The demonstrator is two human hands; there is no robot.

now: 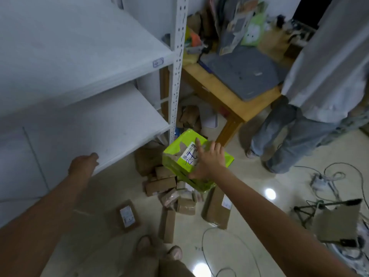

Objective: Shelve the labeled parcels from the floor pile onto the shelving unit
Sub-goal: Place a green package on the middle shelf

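Note:
A bright green parcel (175, 156) with a white label marked in blue ink hangs tilted above the floor pile, and my right hand (207, 162) grips it from its right side, fingers spread over the label. My left hand (84, 163) rests with curled fingers against the front edge of the lower shelf of the white shelving unit (119, 124). Both visible shelves are bare. Several brown cardboard parcels (159, 185) lie in a pile on the floor below the green one. One flat brown parcel (127, 214) with a label lies apart, nearer to me.
A wooden table (219, 96) loaded with clutter stands right of the shelf post (176, 76). Another person in jeans (283, 132) stands at the right. Cables (329, 176), a power strip and a small tripod (311, 208) lie on the tiled floor at the right. My feet (159, 248) are near the pile.

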